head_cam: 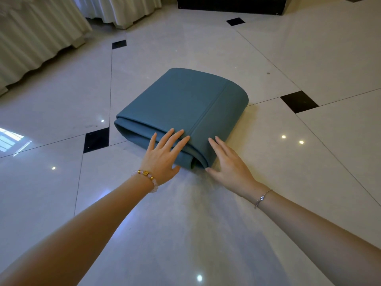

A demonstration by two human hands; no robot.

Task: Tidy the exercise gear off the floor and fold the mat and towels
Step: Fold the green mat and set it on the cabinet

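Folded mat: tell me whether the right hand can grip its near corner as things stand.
Probably yes: the right hand is open right beside that corner of the mat, with nothing between them.

One folded teal mat (181, 100) lay on the floor (206, 234). Two hands were in view, my left hand (162, 155) and my right hand (228, 165). I wore two bracelets: one beaded bracelet (147, 178) and one thin silver chain (262, 198). I counted five small black tiles (299, 101) set in the pale floor, two pleated cream drapes (31, 38), and one dark panel (231, 5) at the far edge.
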